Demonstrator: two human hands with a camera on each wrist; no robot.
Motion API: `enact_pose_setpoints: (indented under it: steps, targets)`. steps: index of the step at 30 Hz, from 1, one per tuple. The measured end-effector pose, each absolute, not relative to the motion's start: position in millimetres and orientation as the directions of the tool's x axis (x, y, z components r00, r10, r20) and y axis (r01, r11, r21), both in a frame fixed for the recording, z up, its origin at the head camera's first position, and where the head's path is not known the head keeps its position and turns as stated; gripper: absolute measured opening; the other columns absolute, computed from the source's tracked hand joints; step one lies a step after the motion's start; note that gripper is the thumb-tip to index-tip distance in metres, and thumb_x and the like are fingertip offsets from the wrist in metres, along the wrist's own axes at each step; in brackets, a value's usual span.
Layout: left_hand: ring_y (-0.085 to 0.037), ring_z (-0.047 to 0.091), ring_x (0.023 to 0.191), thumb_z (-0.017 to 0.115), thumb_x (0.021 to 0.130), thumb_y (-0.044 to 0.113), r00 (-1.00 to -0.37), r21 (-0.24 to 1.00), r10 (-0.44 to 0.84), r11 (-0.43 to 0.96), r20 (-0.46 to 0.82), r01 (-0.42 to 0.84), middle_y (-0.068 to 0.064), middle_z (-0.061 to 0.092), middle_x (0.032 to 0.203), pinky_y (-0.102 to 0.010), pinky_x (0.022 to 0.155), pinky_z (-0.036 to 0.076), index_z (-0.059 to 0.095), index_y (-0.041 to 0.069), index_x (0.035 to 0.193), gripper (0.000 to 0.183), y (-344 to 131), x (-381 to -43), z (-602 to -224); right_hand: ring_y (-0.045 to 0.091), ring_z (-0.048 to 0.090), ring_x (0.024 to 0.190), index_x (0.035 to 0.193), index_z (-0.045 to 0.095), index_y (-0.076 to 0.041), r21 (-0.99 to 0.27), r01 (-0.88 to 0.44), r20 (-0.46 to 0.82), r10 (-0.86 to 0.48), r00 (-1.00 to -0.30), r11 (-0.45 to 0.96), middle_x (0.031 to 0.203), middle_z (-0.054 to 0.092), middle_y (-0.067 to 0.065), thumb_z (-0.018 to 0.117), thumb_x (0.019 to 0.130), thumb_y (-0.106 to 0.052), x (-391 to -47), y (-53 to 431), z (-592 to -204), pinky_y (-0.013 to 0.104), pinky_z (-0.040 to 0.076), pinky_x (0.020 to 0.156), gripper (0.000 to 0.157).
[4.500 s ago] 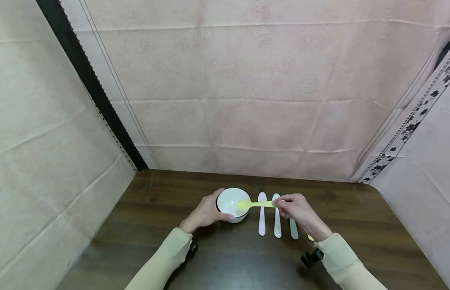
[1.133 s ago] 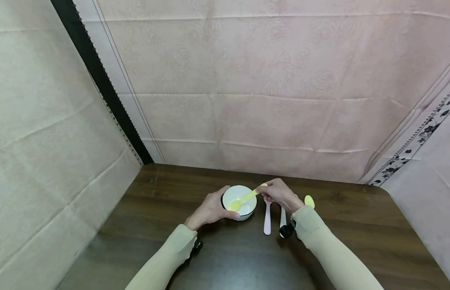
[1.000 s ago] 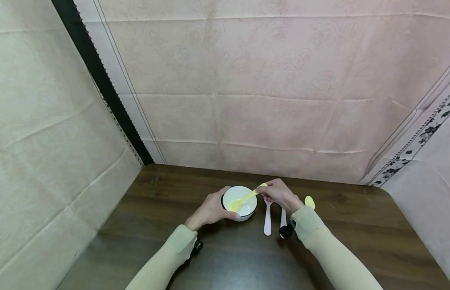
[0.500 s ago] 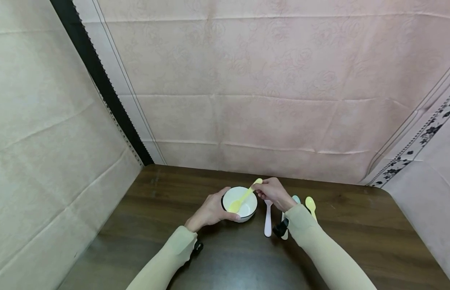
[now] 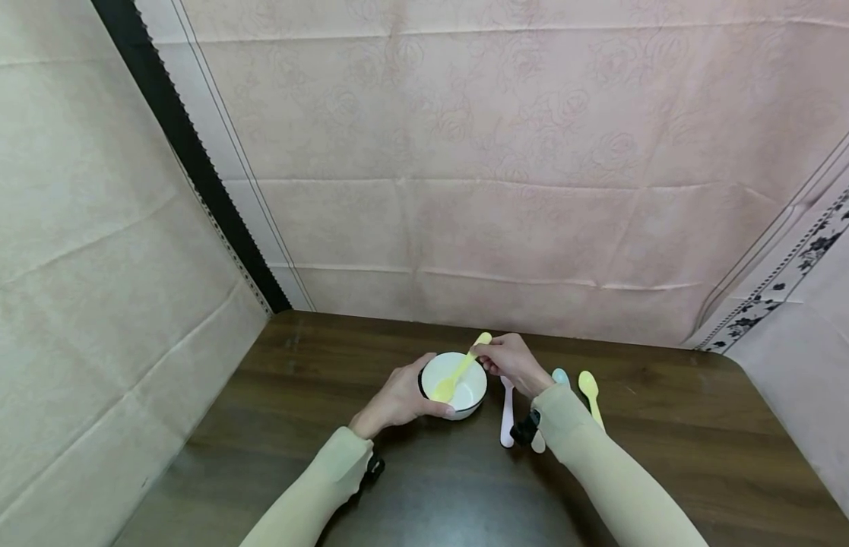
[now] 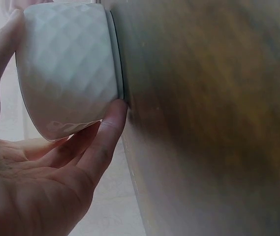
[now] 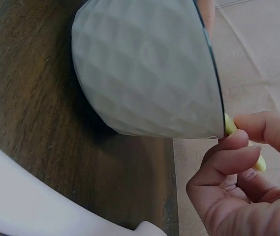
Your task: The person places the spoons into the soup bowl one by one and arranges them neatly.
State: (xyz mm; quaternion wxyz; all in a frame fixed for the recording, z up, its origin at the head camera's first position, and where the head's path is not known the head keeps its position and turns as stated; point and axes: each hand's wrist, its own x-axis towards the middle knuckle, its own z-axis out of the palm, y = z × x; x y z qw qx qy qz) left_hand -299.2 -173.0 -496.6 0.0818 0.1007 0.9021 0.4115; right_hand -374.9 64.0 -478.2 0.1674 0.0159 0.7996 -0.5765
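Note:
A white bowl point(image 5: 432, 371) with a dark rim and a diamond-dimpled outside stands on the brown table. My left hand point(image 5: 399, 396) grips it from the left, thumb at the near side of the rim and fingers round the outer wall. In the left wrist view one fingertip reaches down to the bowl's base. Above the right side of the rim, my right hand point(image 5: 516, 362) pinches the handle of a yellow spoon point(image 5: 461, 368). The spoon leans, its head down inside the bowl. From the right wrist view the bowl wall hides that head.
Right of the bowl lie a pink spoon point(image 5: 508, 418), a pale spoon handle point(image 5: 538, 442), a blue spoon head point(image 5: 560, 376) and another yellow spoon point(image 5: 590, 389). My right forearm partly covers them. Pale cloth walls point(image 5: 424, 167) enclose the wooden table point(image 5: 274, 425).
The yellow spoon has come from level above the bowl to leaning inside it, and its handle has swung up and left. My right hand moved left with it. My left hand keeps holding the bowl.

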Motion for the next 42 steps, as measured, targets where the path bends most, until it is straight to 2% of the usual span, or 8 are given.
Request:
enact_pose_setpoints:
  steps: [7, 15, 20, 28, 36, 42]
  targets:
    - [-0.031, 0.061, 0.138, 0.100, 0.078, 0.044, -0.966, 0.756, 0.249, 0.646, -0.075, 0.108, -0.017, 0.058, 0.161, -0.054, 0.118, 0.051, 0.040, 0.009, 0.168, 0.113, -172.9, -299.3, -498.5, 0.013, 0.056, 0.070, 0.090, 0.077, -0.006, -0.900, 0.226, -0.301, -0.157, -0.941, 0.373, 0.072, 0.063, -0.001, 0.083, 0.098, -0.032, -369.4, 67.8, -479.0, 0.027, 0.048, 0.069, 0.027]
    - [-0.029, 0.062, 0.134, 0.099, 0.079, 0.044, -0.965, 0.766, 0.253, 0.634, -0.070, 0.111, -0.015, 0.059, 0.159, -0.053, 0.116, 0.052, 0.041, 0.010, 0.167, 0.111, -173.6, -299.6, -498.6, 0.015, 0.056, 0.071, 0.091, 0.077, -0.008, -0.898, 0.204, -0.294, -0.186, -0.938, 0.390, 0.072, 0.062, -0.001, 0.084, 0.097, -0.038, -365.7, 72.2, -479.8, 0.028, 0.047, 0.069, 0.031]
    - [-0.029, 0.062, 0.132, 0.100, 0.078, 0.044, -0.965, 0.765, 0.255, 0.633, -0.060, 0.120, -0.014, 0.061, 0.156, -0.053, 0.115, 0.052, 0.042, 0.010, 0.166, 0.110, -173.9, -299.8, -498.8, 0.013, 0.055, 0.069, 0.092, 0.078, -0.008, -0.902, 0.204, -0.291, -0.186, -0.938, 0.381, 0.073, 0.063, 0.000, 0.084, 0.097, -0.038, -363.6, 75.1, -481.4, 0.026, 0.047, 0.067, 0.031]
    - [-0.028, 0.063, 0.133, 0.100, 0.077, 0.043, -0.967, 0.750, 0.253, 0.647, -0.041, 0.137, -0.014, 0.063, 0.155, -0.052, 0.114, 0.052, 0.044, 0.009, 0.165, 0.110, -175.1, -300.3, -498.7, 0.012, 0.056, 0.070, 0.103, 0.080, -0.005, -0.899, 0.199, -0.288, -0.183, -0.940, 0.390, 0.076, 0.064, 0.000, 0.083, 0.098, -0.038, -359.3, 79.9, -478.8, 0.027, 0.048, 0.069, 0.034]
    - [-0.029, 0.063, 0.133, 0.101, 0.076, 0.043, -0.971, 0.756, 0.237, 0.643, -0.042, 0.125, -0.015, 0.063, 0.154, -0.052, 0.116, 0.051, 0.045, 0.009, 0.165, 0.111, -174.5, -300.1, -498.9, 0.012, 0.058, 0.071, 0.104, 0.081, -0.004, -0.899, 0.172, -0.261, -0.178, -0.949, 0.403, 0.081, 0.068, 0.004, 0.084, 0.097, -0.033, -353.7, 82.6, -475.8, 0.027, 0.050, 0.069, 0.030]
    - [-0.029, 0.063, 0.132, 0.102, 0.075, 0.042, -0.970, 0.761, 0.239, 0.637, -0.044, 0.122, -0.013, 0.064, 0.153, -0.052, 0.115, 0.051, 0.046, 0.012, 0.164, 0.109, -174.2, -300.8, -500.5, 0.013, 0.060, 0.073, 0.106, 0.083, -0.004, -0.882, 0.164, -0.252, -0.149, -0.956, 0.443, 0.082, 0.071, 0.006, 0.084, 0.097, -0.031, -344.4, 87.8, -469.1, 0.029, 0.054, 0.074, 0.029]
